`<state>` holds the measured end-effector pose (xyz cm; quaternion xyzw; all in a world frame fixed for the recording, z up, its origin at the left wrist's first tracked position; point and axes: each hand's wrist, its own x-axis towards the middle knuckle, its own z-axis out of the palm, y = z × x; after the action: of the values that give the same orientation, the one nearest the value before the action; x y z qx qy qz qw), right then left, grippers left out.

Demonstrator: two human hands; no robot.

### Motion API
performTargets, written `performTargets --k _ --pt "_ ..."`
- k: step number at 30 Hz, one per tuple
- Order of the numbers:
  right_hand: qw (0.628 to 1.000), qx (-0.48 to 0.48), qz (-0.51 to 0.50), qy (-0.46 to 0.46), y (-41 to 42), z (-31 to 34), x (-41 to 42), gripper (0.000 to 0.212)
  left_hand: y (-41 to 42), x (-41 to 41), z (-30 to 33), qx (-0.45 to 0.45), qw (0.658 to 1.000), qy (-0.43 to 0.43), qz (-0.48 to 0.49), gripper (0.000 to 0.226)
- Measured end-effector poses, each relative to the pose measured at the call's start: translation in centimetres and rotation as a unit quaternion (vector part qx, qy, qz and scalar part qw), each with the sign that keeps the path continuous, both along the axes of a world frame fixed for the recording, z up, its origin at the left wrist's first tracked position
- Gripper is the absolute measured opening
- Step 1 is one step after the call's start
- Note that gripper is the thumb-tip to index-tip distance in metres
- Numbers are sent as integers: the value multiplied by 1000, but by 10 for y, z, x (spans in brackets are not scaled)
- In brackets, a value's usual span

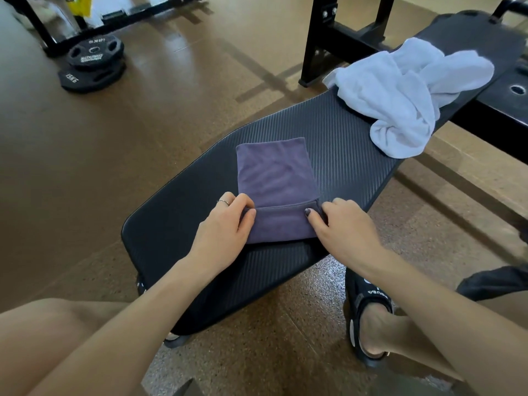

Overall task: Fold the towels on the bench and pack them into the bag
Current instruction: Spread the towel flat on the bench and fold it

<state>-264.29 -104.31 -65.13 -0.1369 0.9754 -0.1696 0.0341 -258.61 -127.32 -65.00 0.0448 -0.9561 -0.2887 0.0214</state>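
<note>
Brown gym floor all around, weight plates off at the far left, and a black padded desk running away to the far right. Both hands are on the purple towel near the desk's near end, left hand and right hand each pinching a side of the turned-up near edge. White towel lies crumpled toward the desk's far end, spilling over its right edge.

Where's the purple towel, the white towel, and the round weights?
purple towel (275, 172): head view, on its flat middle.
white towel (405, 92): head view, on the crumpled middle of the heap.
weight plates (95, 54): head view, on the top plate's face.
</note>
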Motion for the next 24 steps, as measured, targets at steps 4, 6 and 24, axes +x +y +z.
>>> performTargets --k 4,6,24 --pt "1000 15 -26 1 -1 0 1 36 -1 -2 3 -57 998 11 -12 10" --pt "999 -11 -34 14 -2 2 1 32 0 -3 4 -58 998 8 -16 11" --pt "962 48 267 32 4 7 4 60 -16 -16 -4 -243 950 158 -116 16"
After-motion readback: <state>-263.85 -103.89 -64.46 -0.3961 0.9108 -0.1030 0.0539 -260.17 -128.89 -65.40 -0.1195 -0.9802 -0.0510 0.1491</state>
